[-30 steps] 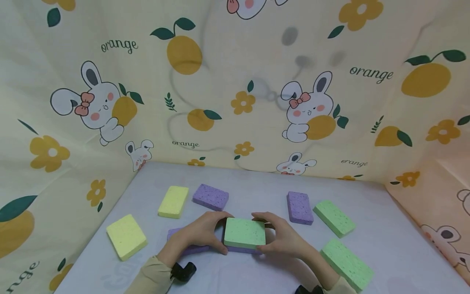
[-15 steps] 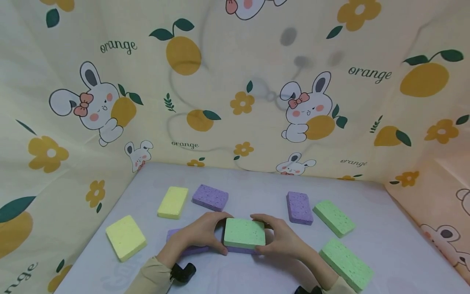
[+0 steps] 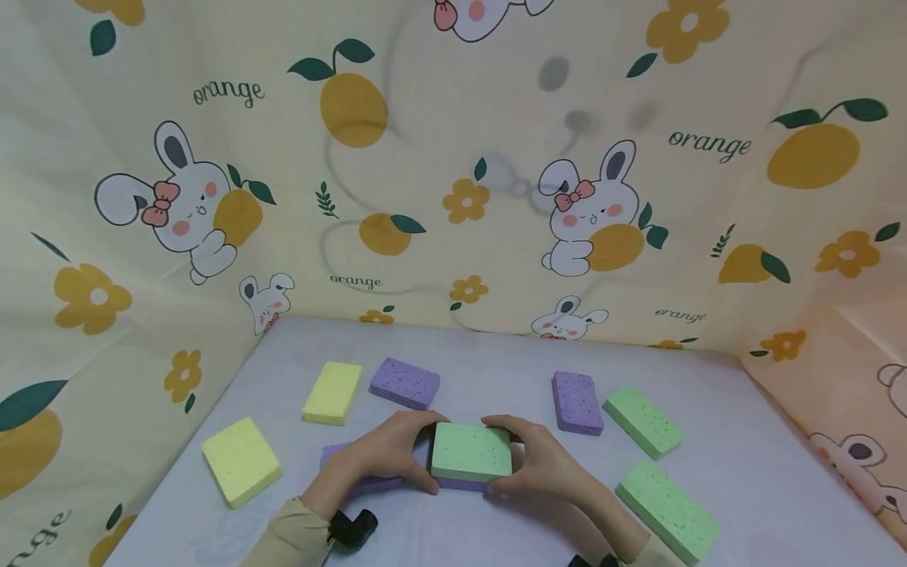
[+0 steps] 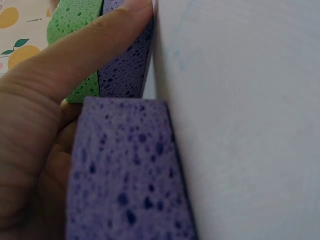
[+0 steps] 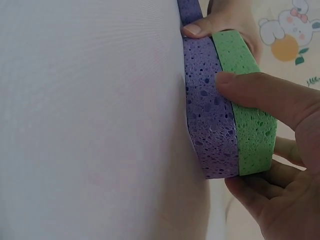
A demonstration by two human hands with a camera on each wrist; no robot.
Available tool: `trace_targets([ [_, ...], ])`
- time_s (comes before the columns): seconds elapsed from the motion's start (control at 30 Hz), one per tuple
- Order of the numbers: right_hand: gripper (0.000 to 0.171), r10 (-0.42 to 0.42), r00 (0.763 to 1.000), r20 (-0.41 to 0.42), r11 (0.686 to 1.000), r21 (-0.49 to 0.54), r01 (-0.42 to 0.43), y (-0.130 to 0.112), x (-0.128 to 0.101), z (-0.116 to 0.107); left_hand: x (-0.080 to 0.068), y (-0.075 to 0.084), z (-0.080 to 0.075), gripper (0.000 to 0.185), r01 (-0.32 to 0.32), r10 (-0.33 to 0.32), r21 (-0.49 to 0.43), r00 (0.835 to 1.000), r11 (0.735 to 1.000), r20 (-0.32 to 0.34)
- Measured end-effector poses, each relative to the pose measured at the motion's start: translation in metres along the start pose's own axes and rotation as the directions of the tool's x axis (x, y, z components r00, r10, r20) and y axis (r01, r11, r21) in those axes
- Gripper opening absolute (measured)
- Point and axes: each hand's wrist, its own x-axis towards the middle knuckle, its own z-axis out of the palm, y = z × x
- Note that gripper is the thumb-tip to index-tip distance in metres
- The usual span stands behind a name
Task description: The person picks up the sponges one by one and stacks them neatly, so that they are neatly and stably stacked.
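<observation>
Head view shows your left hand [image 3: 386, 455] and right hand [image 3: 538, 461] clamped on either end of a green sponge [image 3: 472, 451] stacked on a purple sponge [image 3: 462, 483], at the near middle of the table [image 3: 737, 465]. You look to be squaring the pair; next, judge the edges flush before loosening either grip

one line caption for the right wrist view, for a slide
Right hand and left hand hold a green sponge stacked on a purple sponge on the table.
</observation>
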Motion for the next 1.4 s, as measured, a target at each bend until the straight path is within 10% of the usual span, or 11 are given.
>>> trace_targets([
  [1.4,0.075,0.103,0.995,-0.013,0.994,0.038,-0.103,-0.007,-0.0012,0.0006,0.0022,-0.0026,0.0028,0.08,0.007,-0.007,-0.017,1.0,1.0,0.002],
])
